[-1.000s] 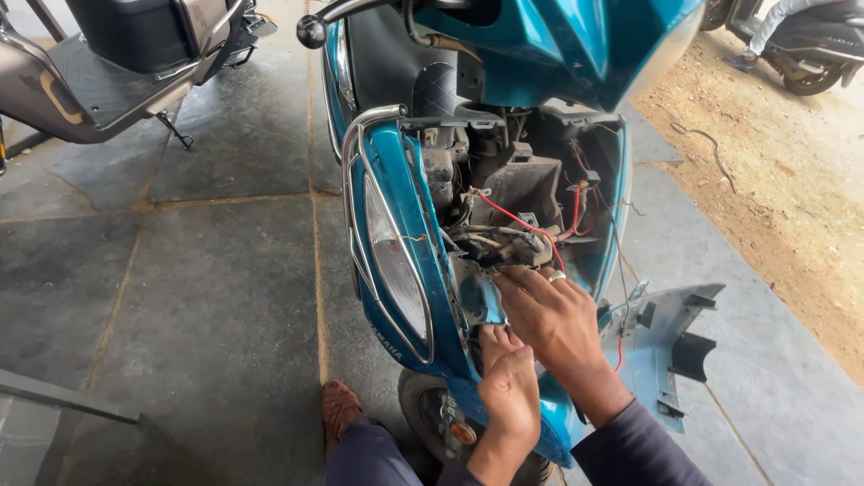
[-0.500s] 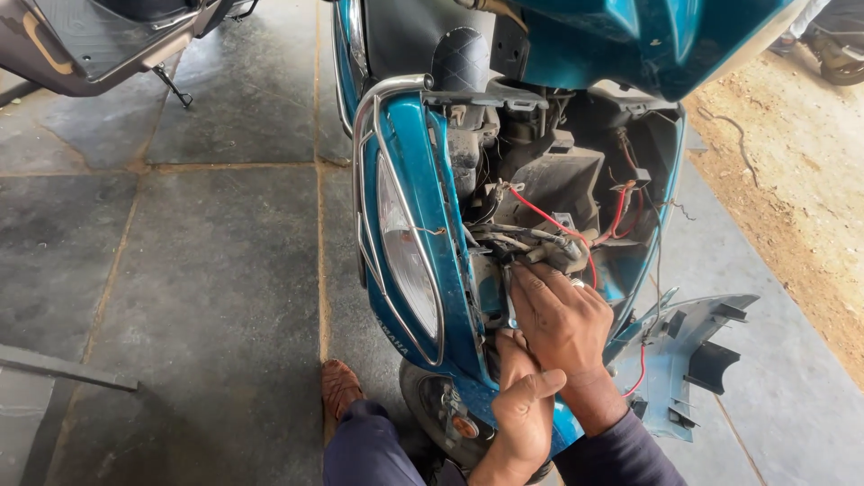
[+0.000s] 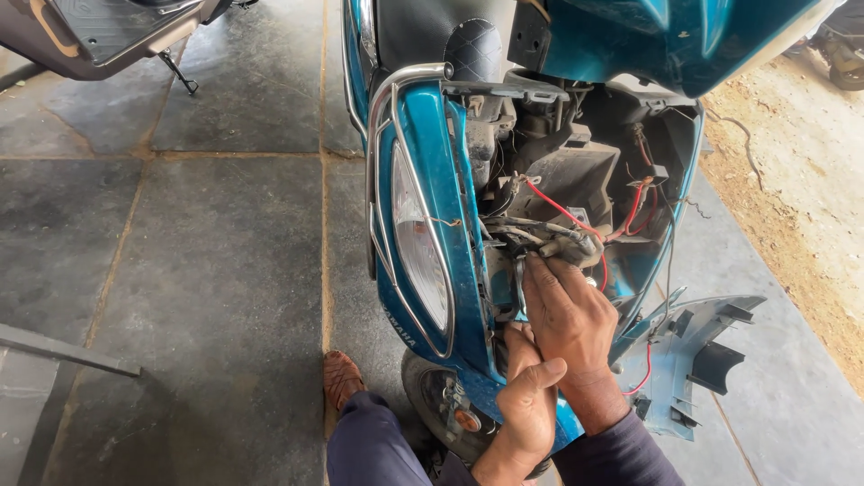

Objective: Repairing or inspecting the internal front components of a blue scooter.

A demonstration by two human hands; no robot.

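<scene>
Here, hands (image 3: 549, 360) below wiring bundle (image 3: 540, 238) (touching), scooter (image 3: 427, 180)

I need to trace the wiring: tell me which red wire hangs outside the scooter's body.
The red wire dangling beside the detached blue panel; the other red wires run inside the open body.

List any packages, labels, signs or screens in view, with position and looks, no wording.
No packages, signs or screens.
Lettering strip: low on the teal scooter's front panel, below the headlight, near the left hand; a short slanted row of pale raised letters.
</scene>
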